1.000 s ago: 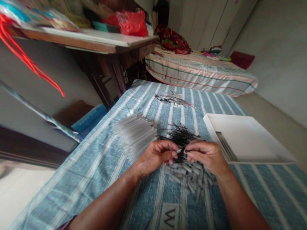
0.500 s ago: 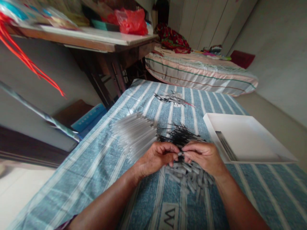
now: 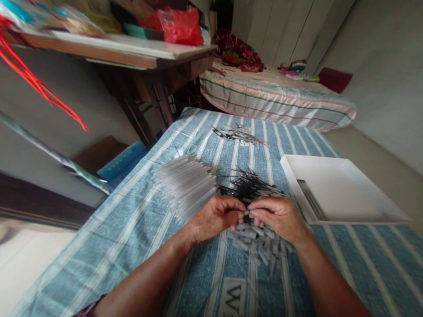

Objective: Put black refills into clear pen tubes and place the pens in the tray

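My left hand (image 3: 225, 216) and my right hand (image 3: 274, 215) meet fingertip to fingertip over the piles on the striped cloth. Both are closed in a pinch on a small grey pen cap (image 3: 246, 212), mostly covered by the fingers; whether another part is joined to it I cannot tell. Just below the fingers lies a loose heap of grey pen caps (image 3: 264, 253). Thin black pen refills (image 3: 251, 182) are piled behind the hands. To the left of them, a stack of translucent whitish pen barrels (image 3: 188, 182) lies side by side.
A shallow white box (image 3: 350, 193) at the right holds a few slim grey pens (image 3: 310, 200). Scattered thin black and clear pieces (image 3: 238, 133) lie farther back on the blue striped cloth (image 3: 139, 233). A wooden table (image 3: 185, 52) stands at the left, a bed (image 3: 277, 99) behind.
The right fingers have shifted slightly left, closer to the left fingertips. Both hands keep their pinch, and the piles look unchanged.
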### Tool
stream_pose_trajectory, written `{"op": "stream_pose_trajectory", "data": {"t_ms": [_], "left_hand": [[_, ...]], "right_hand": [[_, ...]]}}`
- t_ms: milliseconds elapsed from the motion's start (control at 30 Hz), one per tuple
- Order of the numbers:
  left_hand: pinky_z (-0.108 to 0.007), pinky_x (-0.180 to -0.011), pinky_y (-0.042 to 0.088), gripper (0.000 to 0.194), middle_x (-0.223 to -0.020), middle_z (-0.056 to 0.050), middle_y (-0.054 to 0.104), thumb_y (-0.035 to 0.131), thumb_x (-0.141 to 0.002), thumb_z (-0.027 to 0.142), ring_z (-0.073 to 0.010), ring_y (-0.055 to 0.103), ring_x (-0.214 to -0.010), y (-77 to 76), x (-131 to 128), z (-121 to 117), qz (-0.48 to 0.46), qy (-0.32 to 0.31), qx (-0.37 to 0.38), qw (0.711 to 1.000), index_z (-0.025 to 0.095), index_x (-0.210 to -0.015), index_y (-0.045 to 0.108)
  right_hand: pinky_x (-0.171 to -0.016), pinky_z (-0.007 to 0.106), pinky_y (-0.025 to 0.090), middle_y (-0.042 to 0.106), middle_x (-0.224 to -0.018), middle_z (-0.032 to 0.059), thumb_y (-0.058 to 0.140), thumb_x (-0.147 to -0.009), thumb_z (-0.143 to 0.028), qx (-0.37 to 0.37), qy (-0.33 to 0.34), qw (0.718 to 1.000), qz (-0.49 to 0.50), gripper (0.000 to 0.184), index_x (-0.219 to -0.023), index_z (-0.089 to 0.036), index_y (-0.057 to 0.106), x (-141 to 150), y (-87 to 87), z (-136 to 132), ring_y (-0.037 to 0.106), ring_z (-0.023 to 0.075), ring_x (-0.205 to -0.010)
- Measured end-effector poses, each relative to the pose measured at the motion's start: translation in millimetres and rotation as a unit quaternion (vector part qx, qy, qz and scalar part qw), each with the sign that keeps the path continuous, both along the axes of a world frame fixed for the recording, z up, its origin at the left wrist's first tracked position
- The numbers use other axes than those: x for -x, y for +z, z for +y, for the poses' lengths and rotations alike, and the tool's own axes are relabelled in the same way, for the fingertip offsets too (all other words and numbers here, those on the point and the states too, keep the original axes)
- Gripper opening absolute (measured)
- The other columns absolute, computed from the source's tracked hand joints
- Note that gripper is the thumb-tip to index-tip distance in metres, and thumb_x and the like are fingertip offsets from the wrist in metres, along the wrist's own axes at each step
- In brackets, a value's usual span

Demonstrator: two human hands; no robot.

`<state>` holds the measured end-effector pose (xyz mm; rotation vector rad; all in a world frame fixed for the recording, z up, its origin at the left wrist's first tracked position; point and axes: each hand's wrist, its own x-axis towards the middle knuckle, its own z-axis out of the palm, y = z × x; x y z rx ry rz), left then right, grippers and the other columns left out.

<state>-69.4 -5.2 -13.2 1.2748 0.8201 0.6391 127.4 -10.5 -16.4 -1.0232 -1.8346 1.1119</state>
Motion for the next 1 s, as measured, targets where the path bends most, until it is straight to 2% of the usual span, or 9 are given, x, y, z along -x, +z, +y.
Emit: {"op": "stream_pose_trajectory", "data": {"t_ms": [300,467,533,600,667,733,800,867,1000], "left_hand": [[-0.016,-0.046,0.035,0.014,-0.067,0.001,0.060,0.056,-0.077,0.021,-0.0053,0.049,-0.050,-1.8,-0.4,-0.3,0.033,0.014,0.000,0.999,0.012,-0.083,0.065],[-0.016,-0.046,0.036,0.011,-0.067,0.000,0.061,0.057,-0.074,0.019,-0.0058,0.049,-0.051,-0.3,-1.3,-0.8,0.024,0.011,-0.005,1.000,0.012,-0.080,0.064],[-0.017,-0.047,0.036,0.011,-0.066,0.001,0.060,0.057,-0.074,0.020,-0.0058,0.049,-0.050,1.1,-1.9,-1.1,0.021,0.018,-0.008,1.000,0.012,-0.078,0.064],[-0.017,-0.047,0.036,0.013,-0.066,0.001,0.060,0.057,-0.075,0.021,-0.0060,0.049,-0.050,1.5,-2.0,-1.2,0.018,0.026,-0.009,0.999,0.012,-0.081,0.064],[-0.017,-0.047,0.036,0.014,-0.066,0.001,0.060,0.057,-0.076,0.021,-0.0060,0.049,-0.051,1.2,-1.5,-1.0,0.017,0.029,-0.010,0.999,0.012,-0.084,0.064],[-0.017,-0.047,0.037,0.013,-0.066,0.001,0.059,0.057,-0.076,0.020,-0.0058,0.048,-0.051,0.8,-0.8,-0.7,0.018,0.022,-0.009,1.000,0.012,-0.084,0.064],[-0.017,-0.049,0.038,0.012,-0.066,0.001,0.058,0.056,-0.076,0.019,-0.0057,0.048,-0.052,0.7,-0.4,-0.5,0.014,0.015,-0.006,1.000,0.012,-0.081,0.064],[-0.018,-0.051,0.039,0.011,-0.065,0.002,0.058,0.057,-0.075,0.019,-0.0060,0.048,-0.052,0.6,-0.6,-0.4,0.011,0.012,-0.003,1.000,0.012,-0.079,0.064],[-0.019,-0.052,0.040,0.013,-0.064,0.002,0.058,0.060,-0.074,0.021,-0.0068,0.048,-0.053,0.0,-1.8,-0.6,0.014,0.015,0.000,1.000,0.011,-0.080,0.065]], "right_hand": [[-0.045,0.016,0.042,0.062,-0.053,-0.0013,0.052,-0.083,-0.025,-0.014,-0.018,0.996,-0.091,0.018,-0.079,-0.016,0.067,1.5,-6.9,1.0,0.055,0.0078,-0.044],[-0.045,0.018,0.038,0.058,-0.049,-0.0017,0.050,-0.086,-0.031,-0.035,-0.005,0.992,-0.124,0.028,-0.064,-0.016,0.062,2.8,-6.5,2.6,0.051,0.0074,-0.042],[-0.046,0.019,0.039,0.058,-0.052,-0.0014,0.051,-0.085,-0.031,-0.041,-0.005,0.992,-0.122,0.024,-0.071,-0.016,0.064,2.1,-6.0,3.1,0.052,0.0083,-0.044],[-0.050,0.019,0.042,0.062,-0.060,-0.0009,0.055,-0.082,-0.030,-0.032,-0.011,0.995,-0.098,0.017,-0.088,-0.017,0.064,1.1,-5.5,3.1,0.054,0.0096,-0.050],[-0.052,0.020,0.043,0.064,-0.064,-0.0007,0.058,-0.080,-0.028,-0.015,-0.012,0.997,-0.081,0.019,-0.095,-0.018,0.062,0.5,-4.6,2.7,0.056,0.0102,-0.052],[-0.050,0.019,0.042,0.062,-0.060,-0.0011,0.055,-0.081,-0.027,-0.014,-0.004,0.996,-0.093,0.013,-0.084,-0.017,0.063,0.6,-2.9,2.1,0.055,0.0097,-0.050],[-0.048,0.019,0.038,0.056,-0.051,-0.0021,0.051,-0.084,-0.028,-0.029,0.000,0.992,-0.123,0.024,-0.066,-0.017,0.060,1.1,-1.1,1.6,0.051,0.0087,-0.046],[-0.046,0.019,0.035,0.051,-0.045,-0.0031,0.049,-0.085,-0.031,-0.041,-0.006,0.989,-0.143,0.033,-0.056,-0.017,0.056,1.5,0.2,1.3,0.047,0.0078,-0.043],[-0.046,0.018,0.035,0.056,-0.053,-0.0031,0.056,-0.081,-0.031,-0.028,-0.018,0.992,-0.122,0.018,-0.071,-0.017,0.062,1.4,1.4,1.4,0.048,0.0078,-0.046]]}}
